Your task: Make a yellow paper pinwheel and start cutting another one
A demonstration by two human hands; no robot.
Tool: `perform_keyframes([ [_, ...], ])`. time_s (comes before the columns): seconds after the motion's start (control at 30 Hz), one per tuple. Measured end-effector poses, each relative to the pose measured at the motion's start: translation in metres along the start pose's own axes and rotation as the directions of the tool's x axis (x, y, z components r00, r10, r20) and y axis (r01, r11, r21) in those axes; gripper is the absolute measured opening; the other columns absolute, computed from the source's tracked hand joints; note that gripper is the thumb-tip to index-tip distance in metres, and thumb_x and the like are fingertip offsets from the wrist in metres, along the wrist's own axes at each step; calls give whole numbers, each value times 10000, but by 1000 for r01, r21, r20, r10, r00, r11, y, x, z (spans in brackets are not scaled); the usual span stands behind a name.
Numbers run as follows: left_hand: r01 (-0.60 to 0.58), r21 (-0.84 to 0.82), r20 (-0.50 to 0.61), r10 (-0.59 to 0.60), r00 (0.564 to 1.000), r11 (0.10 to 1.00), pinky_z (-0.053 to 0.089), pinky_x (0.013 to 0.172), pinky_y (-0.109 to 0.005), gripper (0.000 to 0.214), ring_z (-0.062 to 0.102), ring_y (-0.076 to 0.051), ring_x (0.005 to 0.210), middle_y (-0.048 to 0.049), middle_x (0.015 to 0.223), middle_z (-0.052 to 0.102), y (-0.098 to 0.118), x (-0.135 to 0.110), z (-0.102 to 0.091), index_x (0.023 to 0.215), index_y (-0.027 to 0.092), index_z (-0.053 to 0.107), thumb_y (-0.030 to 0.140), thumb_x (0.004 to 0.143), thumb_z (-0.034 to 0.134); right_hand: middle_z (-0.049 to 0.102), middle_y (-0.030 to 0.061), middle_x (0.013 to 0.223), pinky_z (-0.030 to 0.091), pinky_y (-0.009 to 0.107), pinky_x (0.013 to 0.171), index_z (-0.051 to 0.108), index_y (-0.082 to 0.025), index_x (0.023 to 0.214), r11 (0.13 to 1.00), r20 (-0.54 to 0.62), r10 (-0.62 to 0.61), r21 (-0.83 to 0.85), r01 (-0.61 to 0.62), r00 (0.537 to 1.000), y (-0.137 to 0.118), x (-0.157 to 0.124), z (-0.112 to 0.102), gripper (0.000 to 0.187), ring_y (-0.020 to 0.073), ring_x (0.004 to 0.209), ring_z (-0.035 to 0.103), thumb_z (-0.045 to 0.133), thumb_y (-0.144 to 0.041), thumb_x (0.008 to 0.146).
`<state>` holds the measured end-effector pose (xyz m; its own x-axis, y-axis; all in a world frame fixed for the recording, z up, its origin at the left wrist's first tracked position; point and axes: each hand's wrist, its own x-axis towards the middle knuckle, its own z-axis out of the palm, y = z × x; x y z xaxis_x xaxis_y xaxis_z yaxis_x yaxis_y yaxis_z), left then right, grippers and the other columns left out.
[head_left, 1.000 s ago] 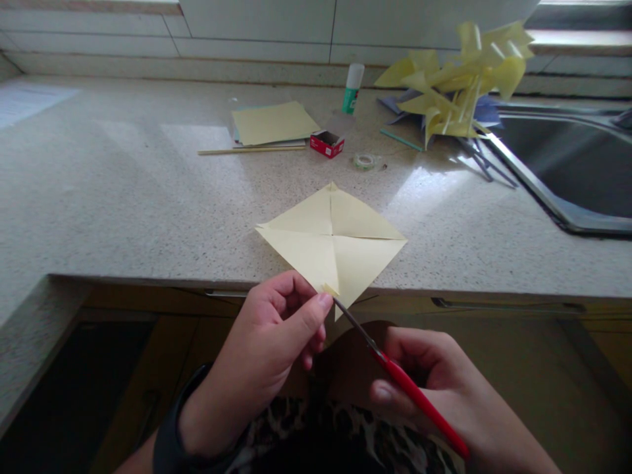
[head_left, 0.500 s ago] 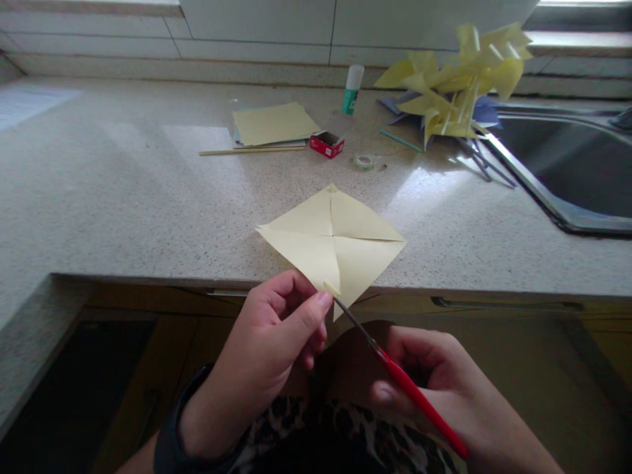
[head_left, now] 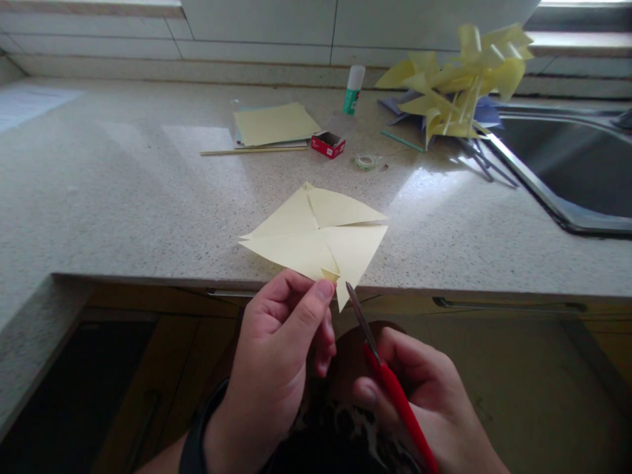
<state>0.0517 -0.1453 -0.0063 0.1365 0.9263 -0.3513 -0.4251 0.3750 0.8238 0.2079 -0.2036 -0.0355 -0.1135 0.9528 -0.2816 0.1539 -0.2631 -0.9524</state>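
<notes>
A square of pale yellow paper (head_left: 286, 243) lies partly on the counter, its slits running from the corners towards the middle. Its near corner juts past the counter's front edge. My left hand (head_left: 281, 336) pinches the paper beside that corner between thumb and fingers, and a small flap is folded over there. Red-handled scissors (head_left: 395, 388) are in my right hand (head_left: 424, 382), the thumb below and the fingers around the handles. Their blades look closed, with the tip just right of the paper's near corner.
Behind the paper are a stack of paper sheets (head_left: 276, 125), a thin wooden stick (head_left: 251, 151), a small red box (head_left: 328, 145), a roll of tape (head_left: 366, 161) and a glue stick (head_left: 353, 91). Yellow pinwheels (head_left: 459, 85) lie by the sink (head_left: 557, 210) at right.
The paper has turned and shifted left, its right corner slit gaping wider. My left hand has moved slightly right. The scissors have drawn away from the left thumb and stand more upright.
</notes>
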Motion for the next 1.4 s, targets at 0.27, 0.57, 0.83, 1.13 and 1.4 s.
perform_keyframes([
  [0.27, 29, -42, -35, -30, 999, 999, 366, 390, -136, 249, 435, -51, 417, 76, 520, 523, 0, -1, 4, 747, 180, 596, 322, 922, 701, 560, 13, 609, 379, 260, 494, 463, -215, 654, 999, -43, -4, -46, 2, 999, 2, 0, 15, 461, 131, 547, 470, 722, -561, 815],
  [0.57, 46, -72, -30, -48, 998, 996, 372, 406, -142, 249, 435, -54, 428, 75, 515, 520, -1, -2, 4, 747, 183, 583, 312, 926, 698, 550, 12, 604, 373, 261, 493, 479, -211, 661, 999, -40, 23, -35, -25, 999, 0, 3, 17, 468, 132, 548, 463, 713, -588, 811],
  [0.83, 43, -59, -31, -45, 999, 997, 365, 416, -158, 269, 432, -56, 429, 73, 508, 514, -1, -2, 3, 727, 180, 573, 315, 916, 709, 520, -9, 588, 352, 249, 478, 468, -212, 656, 1000, -44, -1, -11, 1, 999, 0, 2, 19, 461, 116, 532, 442, 721, -563, 815],
  [1.13, 36, -58, -39, -38, 999, 998, 351, 418, -172, 282, 427, -61, 428, 74, 506, 509, 0, -4, 5, 718, 183, 559, 320, 918, 704, 549, -2, 601, 369, 246, 471, 473, -211, 659, 1000, -65, -13, -26, 11, 998, 2, 2, 20, 451, 116, 530, 457, 718, -551, 824],
  [1.4, 20, -65, -30, -22, 999, 998, 353, 428, -163, 278, 424, -52, 432, 78, 508, 502, 0, -3, 5, 721, 183, 556, 302, 931, 693, 504, -22, 564, 355, 237, 453, 475, -210, 643, 998, -77, -25, -60, 20, 997, -1, -1, 21, 473, 112, 515, 436, 741, -568, 804],
])
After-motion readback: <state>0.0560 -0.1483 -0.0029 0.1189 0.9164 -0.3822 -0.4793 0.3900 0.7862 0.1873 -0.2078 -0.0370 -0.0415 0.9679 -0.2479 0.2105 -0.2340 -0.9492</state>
